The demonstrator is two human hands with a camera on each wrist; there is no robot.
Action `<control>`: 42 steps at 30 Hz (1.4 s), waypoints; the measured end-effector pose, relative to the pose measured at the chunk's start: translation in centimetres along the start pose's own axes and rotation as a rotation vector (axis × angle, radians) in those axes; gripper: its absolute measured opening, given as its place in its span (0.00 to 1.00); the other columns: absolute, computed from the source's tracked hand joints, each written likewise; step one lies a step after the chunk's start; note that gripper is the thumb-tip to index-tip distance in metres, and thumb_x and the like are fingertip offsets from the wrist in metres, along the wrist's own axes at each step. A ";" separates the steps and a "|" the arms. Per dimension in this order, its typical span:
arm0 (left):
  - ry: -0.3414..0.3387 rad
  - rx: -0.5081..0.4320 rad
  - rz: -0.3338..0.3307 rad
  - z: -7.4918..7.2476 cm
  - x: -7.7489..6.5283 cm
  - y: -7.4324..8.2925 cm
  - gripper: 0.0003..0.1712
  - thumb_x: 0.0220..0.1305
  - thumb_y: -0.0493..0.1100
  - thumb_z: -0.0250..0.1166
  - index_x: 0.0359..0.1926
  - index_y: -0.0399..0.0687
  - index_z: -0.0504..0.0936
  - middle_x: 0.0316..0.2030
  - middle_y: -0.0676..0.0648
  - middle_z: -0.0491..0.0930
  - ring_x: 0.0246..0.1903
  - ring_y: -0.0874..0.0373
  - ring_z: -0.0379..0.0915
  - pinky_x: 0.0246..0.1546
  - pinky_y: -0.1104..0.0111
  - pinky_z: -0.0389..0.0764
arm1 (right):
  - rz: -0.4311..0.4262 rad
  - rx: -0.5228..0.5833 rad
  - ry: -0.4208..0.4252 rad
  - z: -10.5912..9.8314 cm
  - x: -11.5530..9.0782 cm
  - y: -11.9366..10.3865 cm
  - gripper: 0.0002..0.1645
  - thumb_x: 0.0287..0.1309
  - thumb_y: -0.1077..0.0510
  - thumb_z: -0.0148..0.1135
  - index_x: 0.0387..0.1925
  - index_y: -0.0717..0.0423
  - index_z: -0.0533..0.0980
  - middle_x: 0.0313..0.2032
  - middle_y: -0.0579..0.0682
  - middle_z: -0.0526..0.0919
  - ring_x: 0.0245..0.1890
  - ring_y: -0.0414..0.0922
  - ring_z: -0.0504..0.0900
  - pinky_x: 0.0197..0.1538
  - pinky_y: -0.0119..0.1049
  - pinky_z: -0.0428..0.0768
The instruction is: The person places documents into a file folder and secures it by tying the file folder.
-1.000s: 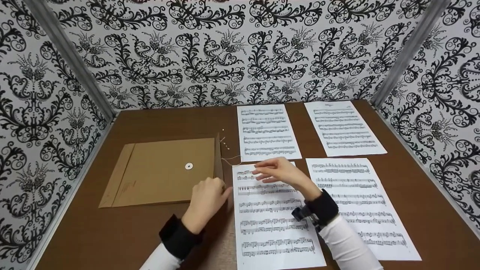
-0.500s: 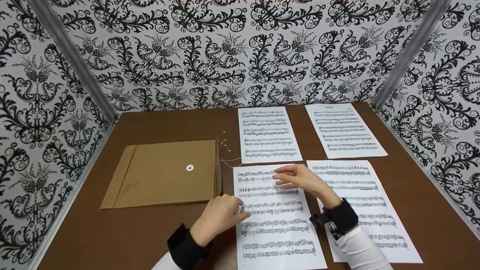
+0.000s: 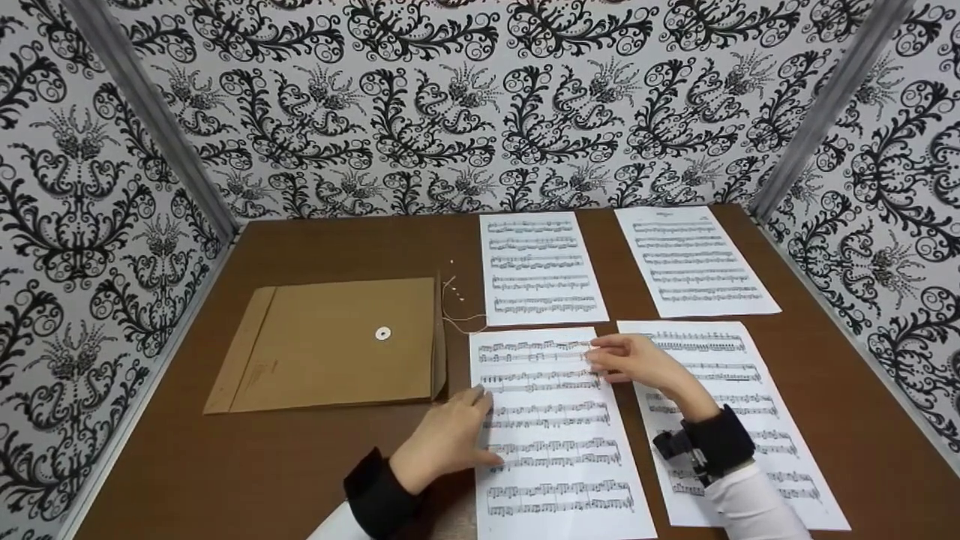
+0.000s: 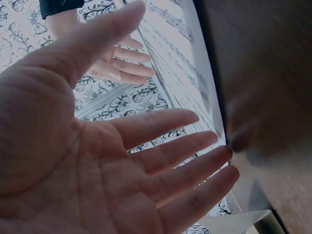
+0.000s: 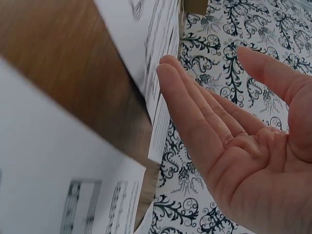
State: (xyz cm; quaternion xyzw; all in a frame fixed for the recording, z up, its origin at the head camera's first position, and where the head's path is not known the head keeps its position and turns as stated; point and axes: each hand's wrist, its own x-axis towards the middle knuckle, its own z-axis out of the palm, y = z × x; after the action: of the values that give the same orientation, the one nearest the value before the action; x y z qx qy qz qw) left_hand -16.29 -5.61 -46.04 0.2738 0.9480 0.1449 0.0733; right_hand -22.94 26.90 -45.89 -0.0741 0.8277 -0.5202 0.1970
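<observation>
A printed sheet of music lies flat at the near middle of the brown table. My left hand is at its left edge, fingers stretched and thumb apart over the paper. In the left wrist view the palm holds nothing. On the sheet's other side, my right hand has its fingertips by the upper right edge; whether they touch the paper I cannot tell. Straight fingers and an unoccupied palm show in the right wrist view. A second music sheet lies partly under my right forearm.
Two more music sheets lie at the back, the right-hand one slightly slanted. To the left rests a brown cardboard envelope with a white button and a loose string. Patterned walls enclose the table.
My left hand has moved from the envelope's right side toward me and onto the sheet's left edge, fingers extending. My right hand has shifted rightward across the sheet to its right edge.
</observation>
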 end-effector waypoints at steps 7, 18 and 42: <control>-0.002 0.027 0.010 -0.1 0.0 0.0 0.64 0.40 0.59 0.85 0.71 0.28 0.67 0.72 0.28 0.66 0.72 0.35 0.67 0.68 0.44 0.75 | 0.011 -0.014 0.035 -1.1 -0.5 0.5 0.40 0.75 0.53 0.57 0.71 0.80 0.58 0.66 0.77 0.72 0.61 0.62 0.82 0.59 0.42 0.85; -0.033 0.045 -0.004 0.0 -0.1 -0.3 0.66 0.40 0.62 0.84 0.72 0.28 0.66 0.74 0.30 0.65 0.74 0.36 0.64 0.71 0.47 0.72 | 0.048 0.020 0.072 -2.0 -0.6 1.3 0.39 0.74 0.55 0.57 0.71 0.81 0.57 0.64 0.77 0.74 0.56 0.51 0.87 0.56 0.38 0.87; -0.060 -0.035 -0.033 0.5 0.1 -0.9 0.66 0.42 0.60 0.83 0.74 0.29 0.63 0.76 0.30 0.61 0.76 0.37 0.60 0.67 0.42 0.74 | 0.017 0.170 0.072 -1.9 0.3 2.0 0.39 0.72 0.58 0.60 0.71 0.81 0.57 0.64 0.77 0.74 0.48 0.40 0.89 0.56 0.37 0.86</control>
State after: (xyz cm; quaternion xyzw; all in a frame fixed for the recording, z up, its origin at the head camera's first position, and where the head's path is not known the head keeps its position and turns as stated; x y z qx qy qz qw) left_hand -16.68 -6.15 -46.78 0.2612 0.9470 0.1521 0.1089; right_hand -23.84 29.26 -47.06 -0.0312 0.7878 -0.5891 0.1771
